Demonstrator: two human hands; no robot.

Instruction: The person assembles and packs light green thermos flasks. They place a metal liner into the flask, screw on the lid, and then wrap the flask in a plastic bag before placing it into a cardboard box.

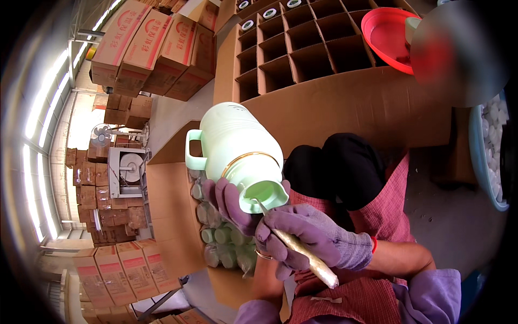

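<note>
My left hand (232, 204), in a purple glove, grips the neck of a pale green thermos jug (237, 146) with a side handle and a gold band; the jug lies tilted, its mouth facing me. My right hand (315, 237), also gloved in purple, holds a thin tool with a cloth-wrapped handle (310, 258). The tool's metal tip touches the rim of the jug's mouth. Both hands work above my lap, which is covered by a red checked apron (388, 210).
A cardboard box (178, 216) at my left holds several more green jugs (224, 237). Ahead stands a large carton with divider cells (302, 48), some with jugs in them. A red basin (386, 38) sits at upper right, a blue tub of white parts (491, 156) at right. Stacked cartons (156, 48) fill the left.
</note>
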